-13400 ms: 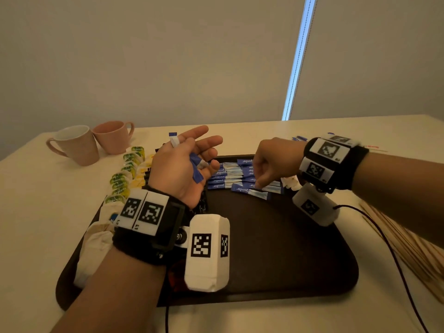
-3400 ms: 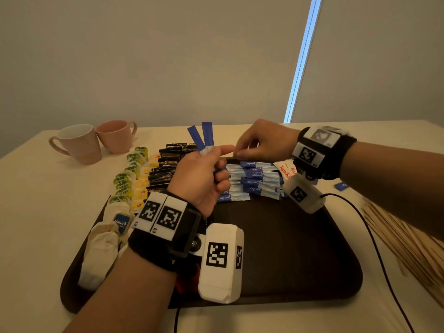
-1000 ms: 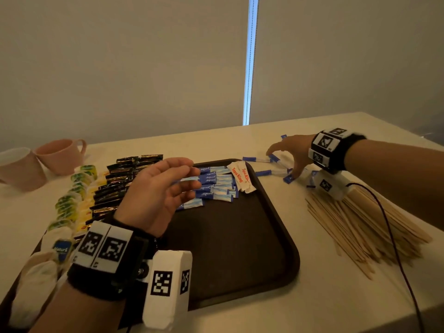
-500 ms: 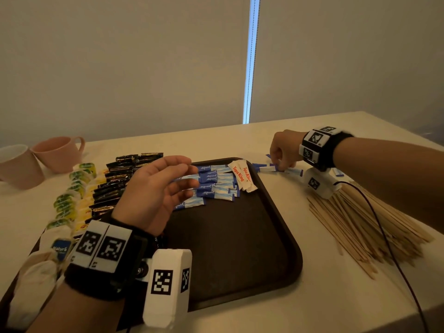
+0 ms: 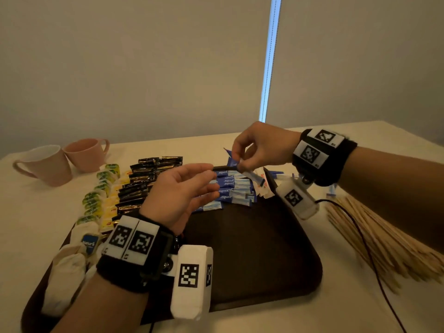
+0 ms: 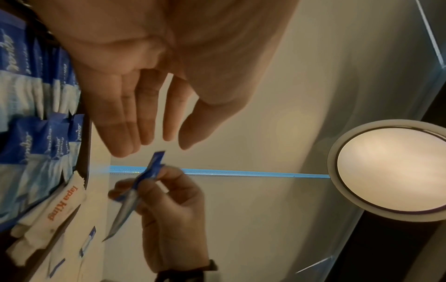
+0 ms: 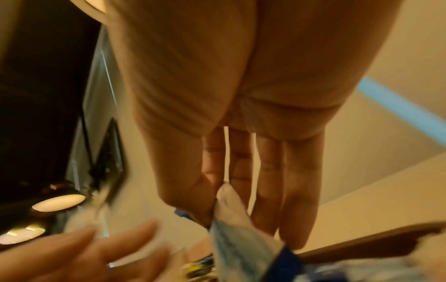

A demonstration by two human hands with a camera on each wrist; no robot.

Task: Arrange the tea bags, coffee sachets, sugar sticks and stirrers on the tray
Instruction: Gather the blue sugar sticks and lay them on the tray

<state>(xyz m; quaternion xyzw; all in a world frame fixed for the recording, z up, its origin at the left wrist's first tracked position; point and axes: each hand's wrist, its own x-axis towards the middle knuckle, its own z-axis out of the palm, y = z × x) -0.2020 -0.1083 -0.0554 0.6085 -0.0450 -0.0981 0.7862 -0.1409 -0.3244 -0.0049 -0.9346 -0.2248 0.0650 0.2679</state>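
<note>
The right hand [image 5: 262, 146] pinches a few blue sugar sticks [image 6: 142, 183] between thumb and fingertips, held in the air above the far edge of the tray [image 5: 276, 255]. The left hand [image 5: 179, 191] waits just beside them, fingers straight and empty, so the grip there is loose and holds nothing; it looks ready to receive the sticks.

On the tray, the work seems well along. A row of blue sugar sticks [image 5: 230, 188] lies at the far end, with some white sachets [image 5: 260, 186] at its right. Left of that row run the black coffee sachets [image 5: 144, 183], then the yellow and green tea bags [image 5: 103, 195], and white pouches [image 5: 64, 267] at the near left corner. The middle and right of the tray are bare.

What is left, by my reckoning: the held sticks, a few blue ones lying on the counter [image 5: 360, 308] beyond the tray's right edge, and the whole heap of wooden stirrers [image 5: 384, 243] right of the tray.

Two pink cups [image 5: 62, 159] stand left of the tray's far end.
</note>
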